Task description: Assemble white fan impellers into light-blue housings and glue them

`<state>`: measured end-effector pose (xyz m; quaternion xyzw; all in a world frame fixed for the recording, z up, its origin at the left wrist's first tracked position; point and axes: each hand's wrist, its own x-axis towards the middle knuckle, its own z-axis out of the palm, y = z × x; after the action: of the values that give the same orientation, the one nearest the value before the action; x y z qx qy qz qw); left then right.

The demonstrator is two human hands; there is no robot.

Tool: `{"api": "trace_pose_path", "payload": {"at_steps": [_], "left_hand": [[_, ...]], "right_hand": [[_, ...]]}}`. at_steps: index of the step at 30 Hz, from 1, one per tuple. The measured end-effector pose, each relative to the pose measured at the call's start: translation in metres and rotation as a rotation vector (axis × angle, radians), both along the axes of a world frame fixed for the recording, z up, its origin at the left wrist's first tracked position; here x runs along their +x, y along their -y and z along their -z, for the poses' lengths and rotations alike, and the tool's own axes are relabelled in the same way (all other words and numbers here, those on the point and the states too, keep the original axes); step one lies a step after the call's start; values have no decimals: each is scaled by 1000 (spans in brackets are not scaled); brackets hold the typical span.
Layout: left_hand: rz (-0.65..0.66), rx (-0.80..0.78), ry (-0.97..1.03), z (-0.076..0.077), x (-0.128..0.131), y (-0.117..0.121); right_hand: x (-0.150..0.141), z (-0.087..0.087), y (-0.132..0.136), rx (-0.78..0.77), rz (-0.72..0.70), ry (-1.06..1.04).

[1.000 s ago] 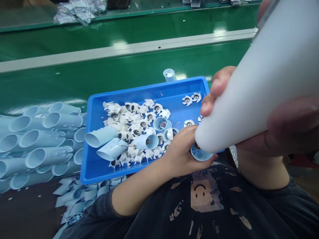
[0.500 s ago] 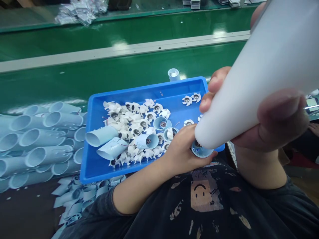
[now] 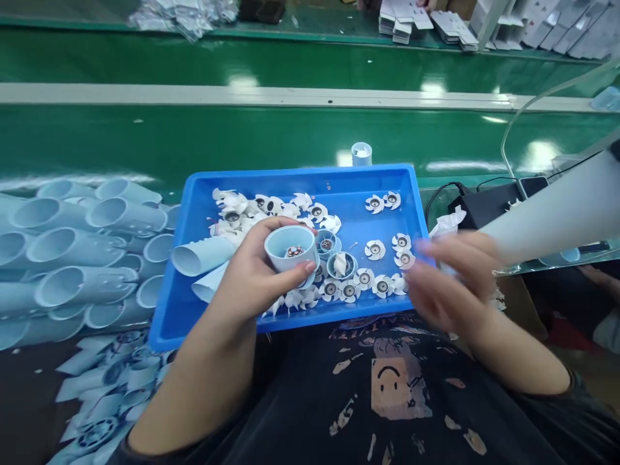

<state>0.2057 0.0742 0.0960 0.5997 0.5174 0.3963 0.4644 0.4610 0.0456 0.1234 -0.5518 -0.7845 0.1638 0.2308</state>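
My left hand [image 3: 245,281] is wrapped round a short light-blue tube [image 3: 305,259] above the blue tray [image 3: 295,179]. The tube's round mouth faces up, showing a small motor [image 3: 294,251] with copper windings inside. At the tray's right side is my right hand [image 3: 453,278], blurred, fingers stretched out and apart with nothing visible between them. It is close to several white fan wheels [image 3: 404,259]. Behind that hand slants a long white cylinder [image 3: 562,203]; whether they touch I cannot tell. More tubes [image 3: 203,256] and a heap of fan wheels [image 3: 232,216] lie in the tray.
Light-blue tubes [image 3: 116,216] are stacked to the left, with shorter blue parts [image 3: 104,387] below. One short tube [image 3: 361,154] stands behind the tray on the green surface [image 3: 194,135]. A black box [image 3: 489,203] with cables is at right. White boxes [image 3: 407,16] sit farther back.
My left hand has moved left over the tray with the tube. My right hand has let go of the white cylinder and come down to the tray's right edge. The cylinder is now farther right.
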Motion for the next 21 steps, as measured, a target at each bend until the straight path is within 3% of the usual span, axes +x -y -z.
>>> {"api": "trace_pose_path", "payload": {"at_steps": [3,6,10,21], "left_hand": [[13,-10,-8,-1,4,2],[0,38,-20,-2,6,4],[-30,105,-28,-1,-2,4],[-7,80,16,1,-7,7]], "right_hand": [[-23,31,-29,-104,-42,388],[-37,48,-49,-169,-168,597],[-36,44,-45,-188,-228,698],[-41,34,-47,-266,-97,769]]}}
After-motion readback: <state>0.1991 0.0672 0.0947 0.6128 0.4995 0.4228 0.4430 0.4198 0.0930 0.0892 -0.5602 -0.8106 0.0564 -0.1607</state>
